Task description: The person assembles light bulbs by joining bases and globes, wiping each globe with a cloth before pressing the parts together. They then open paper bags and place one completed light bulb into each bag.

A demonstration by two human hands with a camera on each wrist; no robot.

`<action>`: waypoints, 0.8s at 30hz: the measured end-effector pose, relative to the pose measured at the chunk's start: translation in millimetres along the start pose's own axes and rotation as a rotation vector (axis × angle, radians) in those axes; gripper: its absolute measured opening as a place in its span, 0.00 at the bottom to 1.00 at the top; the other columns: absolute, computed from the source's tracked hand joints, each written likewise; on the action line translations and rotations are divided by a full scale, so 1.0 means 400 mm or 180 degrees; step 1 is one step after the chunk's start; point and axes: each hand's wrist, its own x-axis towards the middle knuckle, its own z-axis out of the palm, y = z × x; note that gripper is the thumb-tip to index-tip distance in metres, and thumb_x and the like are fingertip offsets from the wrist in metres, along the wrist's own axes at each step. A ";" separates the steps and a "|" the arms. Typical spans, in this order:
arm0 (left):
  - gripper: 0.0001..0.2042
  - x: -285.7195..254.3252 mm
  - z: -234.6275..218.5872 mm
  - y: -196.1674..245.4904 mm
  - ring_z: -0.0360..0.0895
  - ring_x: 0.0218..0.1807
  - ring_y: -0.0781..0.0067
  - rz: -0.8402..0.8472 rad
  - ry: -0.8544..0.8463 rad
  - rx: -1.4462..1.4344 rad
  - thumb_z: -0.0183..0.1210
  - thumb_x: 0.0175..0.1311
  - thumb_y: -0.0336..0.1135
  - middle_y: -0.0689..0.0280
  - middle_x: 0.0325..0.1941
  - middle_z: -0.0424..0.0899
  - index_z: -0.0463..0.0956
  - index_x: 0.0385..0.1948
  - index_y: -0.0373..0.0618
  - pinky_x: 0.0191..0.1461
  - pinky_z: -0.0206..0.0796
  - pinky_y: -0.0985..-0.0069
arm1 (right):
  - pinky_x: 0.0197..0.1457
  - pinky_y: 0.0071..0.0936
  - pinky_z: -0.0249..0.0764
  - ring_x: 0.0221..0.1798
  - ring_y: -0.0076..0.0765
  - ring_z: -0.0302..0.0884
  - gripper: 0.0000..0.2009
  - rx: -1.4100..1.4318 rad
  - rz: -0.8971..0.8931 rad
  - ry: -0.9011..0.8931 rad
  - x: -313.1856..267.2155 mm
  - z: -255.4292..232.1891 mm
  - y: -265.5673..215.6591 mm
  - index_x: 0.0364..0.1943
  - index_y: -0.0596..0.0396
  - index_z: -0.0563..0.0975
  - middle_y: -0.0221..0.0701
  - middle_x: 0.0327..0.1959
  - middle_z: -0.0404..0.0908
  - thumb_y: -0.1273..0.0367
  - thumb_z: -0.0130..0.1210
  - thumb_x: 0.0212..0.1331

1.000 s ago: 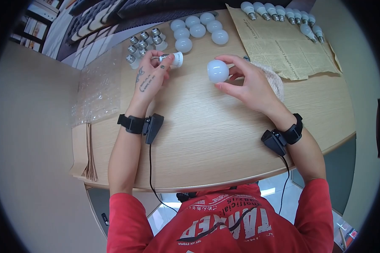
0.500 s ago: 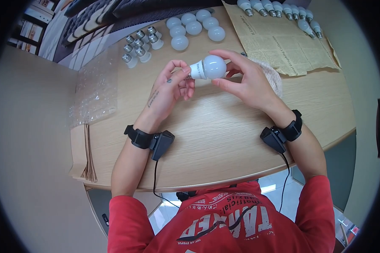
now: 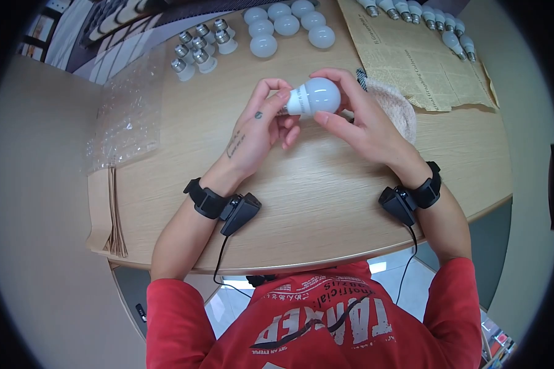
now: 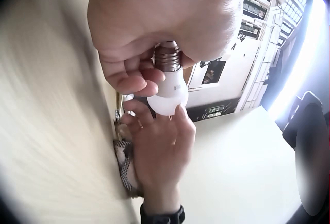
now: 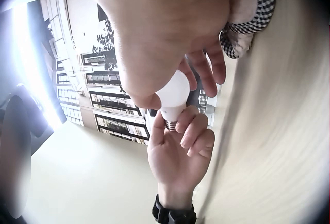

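Note:
A light bulb (image 3: 322, 96) with a round white globe and a printed white base lies across between the two hands over the table. My left hand (image 3: 260, 123) pinches its base end between thumb and fingers; in the left wrist view the metal screw cap (image 4: 168, 58) shows at those fingers. From the other side my right hand (image 3: 375, 129) holds the globe, thumb below and fingers above and behind. The globe sits against the base. In the right wrist view the bulb (image 5: 174, 91) stands cap down, its globe partly hidden by the right hand.
Several loose bases with screw caps (image 3: 205, 61) stand at the back left, and several globes (image 3: 263, 46) beside them. Whole bulbs (image 3: 451, 42) lie on brown printed paper (image 3: 406, 67) at the back right. A pale cloth (image 3: 400, 111) lies behind the right hand, clear plastic wrap (image 3: 126, 117) at left.
My left hand has brought the base rightward from beside the loose bases to the globe in my right hand. Base and globe, apart one second ago, now sit together.

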 end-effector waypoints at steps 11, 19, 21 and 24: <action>0.14 -0.037 0.055 -0.030 0.55 0.21 0.86 0.0175 0.0122 0.0164 0.40 0.78 0.50 0.70 0.28 0.66 0.62 0.42 0.49 0.22 0.48 0.86 | 0.48 0.31 0.77 0.46 0.36 0.82 0.27 -0.0058 -0.0403 -0.0032 -0.007 0.030 -0.033 0.57 0.54 0.64 0.37 0.43 0.81 0.71 0.65 0.54; 0.13 -0.037 0.061 -0.036 0.50 0.20 0.88 0.0190 0.0332 -0.0023 0.41 0.78 0.49 0.71 0.28 0.65 0.61 0.40 0.50 0.21 0.41 0.85 | 0.44 0.31 0.78 0.41 0.38 0.83 0.27 -0.0279 -0.0420 0.0161 0.000 0.047 -0.027 0.55 0.55 0.65 0.38 0.39 0.80 0.71 0.65 0.50; 0.14 -0.039 0.057 -0.033 0.50 0.20 0.88 0.0166 0.0328 0.0044 0.41 0.78 0.49 0.71 0.28 0.65 0.62 0.39 0.49 0.21 0.41 0.85 | 0.44 0.31 0.78 0.41 0.39 0.83 0.27 -0.0514 -0.0478 0.0138 -0.003 0.045 -0.033 0.55 0.55 0.65 0.38 0.39 0.80 0.70 0.65 0.51; 0.14 -0.043 0.054 -0.037 0.50 0.19 0.88 0.0156 0.0346 0.0108 0.42 0.78 0.49 0.72 0.26 0.64 0.62 0.39 0.49 0.20 0.41 0.85 | 0.43 0.33 0.78 0.40 0.42 0.83 0.27 -0.0667 -0.0495 0.0038 -0.008 0.042 -0.044 0.55 0.56 0.65 0.40 0.39 0.81 0.67 0.65 0.53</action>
